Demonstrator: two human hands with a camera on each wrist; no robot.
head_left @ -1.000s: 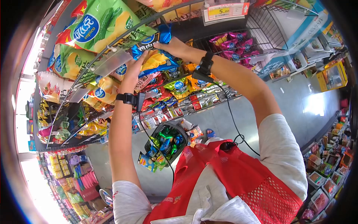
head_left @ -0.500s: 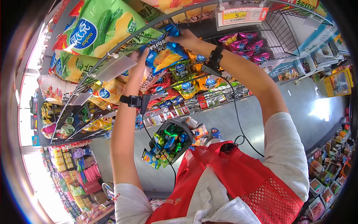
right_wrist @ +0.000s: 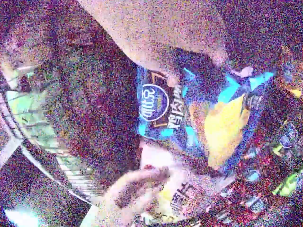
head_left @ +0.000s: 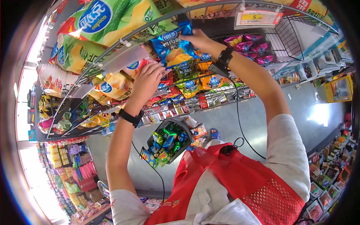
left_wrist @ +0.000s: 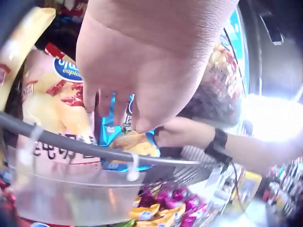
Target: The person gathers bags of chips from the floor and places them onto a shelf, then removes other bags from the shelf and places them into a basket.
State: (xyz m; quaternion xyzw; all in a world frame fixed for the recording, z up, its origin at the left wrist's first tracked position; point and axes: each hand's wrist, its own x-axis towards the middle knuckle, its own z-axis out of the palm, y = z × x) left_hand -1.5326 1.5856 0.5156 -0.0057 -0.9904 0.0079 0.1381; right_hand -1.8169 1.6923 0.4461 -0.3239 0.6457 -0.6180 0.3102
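A blue bag of potato chips (head_left: pixel 173 45) stands tilted at the wire rack's front, with yellow chips printed on it. My right hand (head_left: pixel 202 40) pinches its upper right edge; the right wrist view shows the thumb and fingers over the top of the blue chip bag (right_wrist: pixel 163 104). My left hand (head_left: pixel 149 79) is just left of and below it, back upward, fingers loosely bent over a pink chip bag (head_left: pixel 135 65). In the left wrist view, the left hand (left_wrist: pixel 142 71) overlaps the blue bag and covers part of it, beside the pink bag (left_wrist: pixel 59 109).
Large green chip bags (head_left: pixel 112 22) fill the rack's upper left, behind a wire rail. Purple bags (head_left: pixel 249 47) lie in the basket at right, below a price tag (head_left: pixel 258 18). A dark shopping basket (head_left: pixel 183 131) with snack bags stands on the floor.
My left hand has let go of the blue bag and come down and toward me, over the pink bag. The right hand still holds the blue bag, which now shows more of its front.
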